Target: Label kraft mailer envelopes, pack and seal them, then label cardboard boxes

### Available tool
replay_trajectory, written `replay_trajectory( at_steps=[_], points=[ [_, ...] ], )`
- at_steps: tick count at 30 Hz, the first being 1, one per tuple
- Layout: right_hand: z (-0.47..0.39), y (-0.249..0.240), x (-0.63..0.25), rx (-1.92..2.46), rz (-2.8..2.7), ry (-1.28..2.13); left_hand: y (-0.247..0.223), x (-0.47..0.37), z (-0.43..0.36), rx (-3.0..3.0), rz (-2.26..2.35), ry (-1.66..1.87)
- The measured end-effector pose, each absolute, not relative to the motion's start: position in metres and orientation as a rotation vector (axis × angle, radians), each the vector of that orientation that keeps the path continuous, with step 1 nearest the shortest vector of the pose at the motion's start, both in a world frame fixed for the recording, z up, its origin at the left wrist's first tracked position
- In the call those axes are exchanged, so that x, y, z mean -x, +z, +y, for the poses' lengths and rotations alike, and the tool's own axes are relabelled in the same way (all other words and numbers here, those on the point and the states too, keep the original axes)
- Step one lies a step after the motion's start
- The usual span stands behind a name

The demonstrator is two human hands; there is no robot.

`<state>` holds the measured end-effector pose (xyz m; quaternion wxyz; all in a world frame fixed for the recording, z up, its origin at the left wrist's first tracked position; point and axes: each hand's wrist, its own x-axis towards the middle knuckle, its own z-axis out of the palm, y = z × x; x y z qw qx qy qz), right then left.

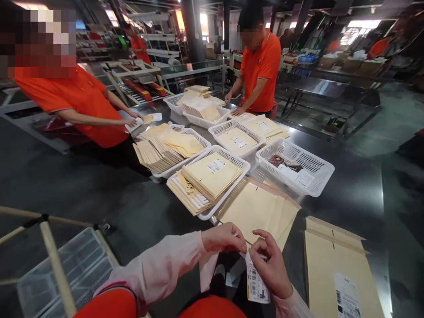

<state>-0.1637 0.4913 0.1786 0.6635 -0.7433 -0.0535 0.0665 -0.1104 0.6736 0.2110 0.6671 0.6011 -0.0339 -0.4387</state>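
Observation:
My left hand (223, 238) is closed, its thumb and forefinger pinched at the top corner of a printed shipping label (254, 280). My right hand (270, 263) grips the same label between thumb and fingers, with the label hanging down below it. A pale blank strip (207, 270) hangs under my left wrist; whether it joins the label is hidden. Just beyond my hands lies a stack of tan padded envelopes (255, 205). To the right, another envelope pile (331, 260) has a white label (347, 293) on its top envelope.
White baskets of envelopes (228, 207) stand on the dark metal table (357, 190). One basket (319, 176) holds dark items and labels. Two co-workers in orange shirts (261, 57) handle envelopes across the table. A frame with clear plastic bins (66, 274) is at lower left.

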Motion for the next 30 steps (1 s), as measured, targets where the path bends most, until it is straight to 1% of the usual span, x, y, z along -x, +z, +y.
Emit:
replay_trajectory(
  at_steps=[6, 11, 14, 17, 20, 22, 24, 27, 28, 30],
  points=[
    [0.5, 0.178, 0.172, 1.715, -0.13, 0.129, 0.204, 0.118, 0.684, -1.304, -0.112, -1.014],
    [0.501, 0.178, 0.173, 1.745, -0.211, 0.093, 0.199, 0.12, 0.684, -1.279, -0.051, -1.021],
    [0.496, 0.182, 0.17, 1.884, -0.429, -0.102, 0.192, 0.12, 0.681, -1.146, -0.04, -1.078],
    [0.491, 0.187, 0.167, 2.014, -0.742, -0.334, 0.177, 0.118, 0.676, -0.881, -0.078, -1.221],
    [0.487, 0.186, 0.168, 2.019, -0.823, -0.411, 0.156, 0.119, 0.673, -0.683, -0.064, -1.3],
    [0.486, 0.181, 0.169, 2.031, -0.745, -0.414, 0.145, 0.122, 0.674, -0.749, -0.031, -1.214],
    [0.484, 0.174, 0.17, 2.071, -0.665, -0.394, 0.137, 0.124, 0.679, -1.014, -0.09, -0.96],
    [0.486, 0.162, 0.172, 2.134, -0.579, -0.337, 0.131, 0.125, 0.684, -1.409, -0.454, -0.514],
    [0.487, 0.157, 0.173, 2.146, -0.545, -0.306, 0.128, 0.125, 0.685, -1.464, -0.577, -0.435],
    [0.491, 0.148, 0.176, 2.146, -0.477, -0.232, 0.116, 0.125, 0.684, -1.487, -0.694, -0.409]
  ],
)
